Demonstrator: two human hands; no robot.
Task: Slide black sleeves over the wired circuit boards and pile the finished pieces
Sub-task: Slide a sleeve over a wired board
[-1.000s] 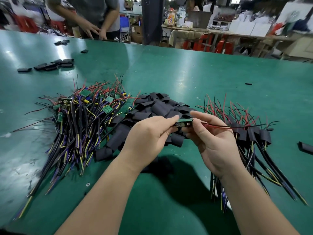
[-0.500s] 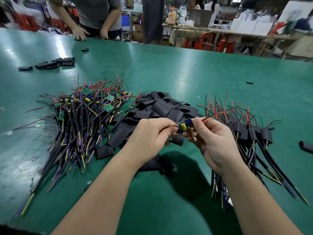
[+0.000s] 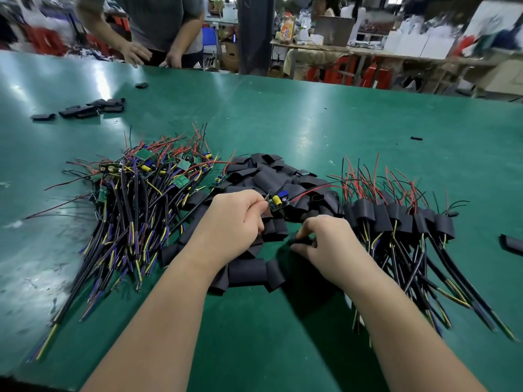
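Your right hand (image 3: 328, 244) had let go of the board and dropped to the green table mat (image 3: 311, 123). Your left hand (image 3: 235, 219) had kept the small green circuit board (image 3: 278, 201), with its yellow and blue parts, raised. Your left thumb and forefinger were closed in a pinch on the board's near end, so the board stuck out just past those fingertips. Its thin red wire (image 3: 314, 190) trailed off to the right.

Your right fingers were curled tight, gripping a flat black tube sleeve (image 3: 302, 242) against the thumb, below and right of the board and well apart from it. The loose heap of black sleeves (image 3: 266, 176) lay under and beyond both sets of fingers. The pile of sleeved finished pieces (image 3: 396, 219) lay just right of your right knuckles. The tangle of bare wired boards (image 3: 135, 193) lay left of your left hand.
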